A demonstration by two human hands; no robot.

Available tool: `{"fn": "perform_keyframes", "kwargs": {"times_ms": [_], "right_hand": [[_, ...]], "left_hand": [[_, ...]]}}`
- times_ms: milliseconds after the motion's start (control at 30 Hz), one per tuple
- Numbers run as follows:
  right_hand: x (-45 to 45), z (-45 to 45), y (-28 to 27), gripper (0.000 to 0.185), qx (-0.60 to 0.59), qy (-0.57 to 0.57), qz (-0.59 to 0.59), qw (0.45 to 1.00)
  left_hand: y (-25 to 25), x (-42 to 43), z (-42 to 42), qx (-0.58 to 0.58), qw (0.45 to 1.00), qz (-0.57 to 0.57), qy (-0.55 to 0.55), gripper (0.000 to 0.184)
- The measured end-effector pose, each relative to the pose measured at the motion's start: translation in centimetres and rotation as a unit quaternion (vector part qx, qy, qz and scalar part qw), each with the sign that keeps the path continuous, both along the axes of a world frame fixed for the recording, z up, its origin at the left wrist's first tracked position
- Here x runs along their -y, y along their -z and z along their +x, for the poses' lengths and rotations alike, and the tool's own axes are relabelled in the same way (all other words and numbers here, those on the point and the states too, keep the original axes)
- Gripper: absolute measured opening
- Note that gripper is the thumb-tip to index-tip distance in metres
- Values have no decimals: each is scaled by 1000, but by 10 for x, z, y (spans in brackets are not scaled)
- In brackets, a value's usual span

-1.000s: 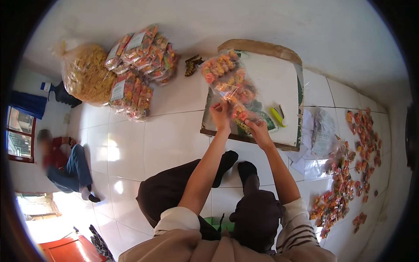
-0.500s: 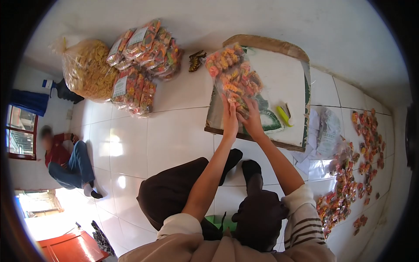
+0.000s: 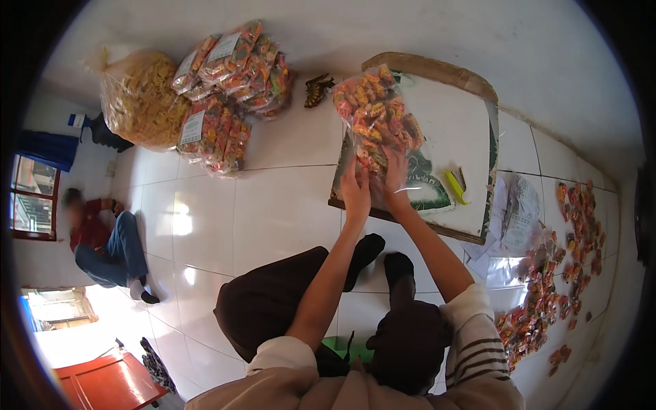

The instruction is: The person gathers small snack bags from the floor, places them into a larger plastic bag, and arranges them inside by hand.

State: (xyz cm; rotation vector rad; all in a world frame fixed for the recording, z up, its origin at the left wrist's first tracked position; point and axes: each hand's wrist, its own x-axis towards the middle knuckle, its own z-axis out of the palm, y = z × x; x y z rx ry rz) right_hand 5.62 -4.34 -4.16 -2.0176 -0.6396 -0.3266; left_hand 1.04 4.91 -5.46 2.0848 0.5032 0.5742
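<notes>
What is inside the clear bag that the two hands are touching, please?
Inside the clear bag, many small red and yellow pieces are visible. The left hand and right hand cover part of its near end; pieces beneath the top layer cannot be seen.

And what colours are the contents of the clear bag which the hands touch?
Its contents are mostly orange-red and yellow, clearest in the head view.

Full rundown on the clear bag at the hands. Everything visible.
The bag looks like thin, glossy clear plastic, bulging with lumpy red, orange and yellow contents. It slants over the left part of the white board, as seen, overlapping its edge. The left hand and right hand are both at its near end. Whether it is sealed, I can't tell.
</notes>
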Motion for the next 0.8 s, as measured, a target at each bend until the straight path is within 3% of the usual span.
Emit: {"fn": "perform_keyframes", "kwargs": {"times_ms": [167,233,300,433,500,567,633,700,733,767,800], "right_hand": [[5,3,-1,74,24,-85,31,996],[14,3,-2,68,-83,-151,46,984],[14,2,-3,64,-70,-131,39,988],[-1,11,-4,56,-3,-32,63,998],[-3,12,-6,55,-33,-27,61,997],[0,13,-11,55,-61,-20,55,996],[0,12,-14,56,65,8,-20,998],[6,12,-13,58,73,-20,-35,996],[9,13,-13,60,79,-49,-49,994],[11,15,-12,60,80,-50,-51,994],[10,19,-13,58,-6,-74,-19,997]], "left_hand": [[15,-11,-2,24,998,-43,27,47],[4,-14,-3,16,997,-70,33,52],[1,-13,-5,0,975,-201,95,61],[-7,-3,-13,1,970,-196,146,65],[-13,2,-16,-52,944,-280,163,63],[0,0,-15,-26,958,-247,143,61],[-6,-1,-7,1,969,-214,123,60],[-16,-1,9,40,988,-143,-28,64],[-21,-2,19,42,988,-146,-28,64],[-25,-2,28,4,993,-110,-52,68],[-32,-3,33,-34,994,-73,-76,72]]}}
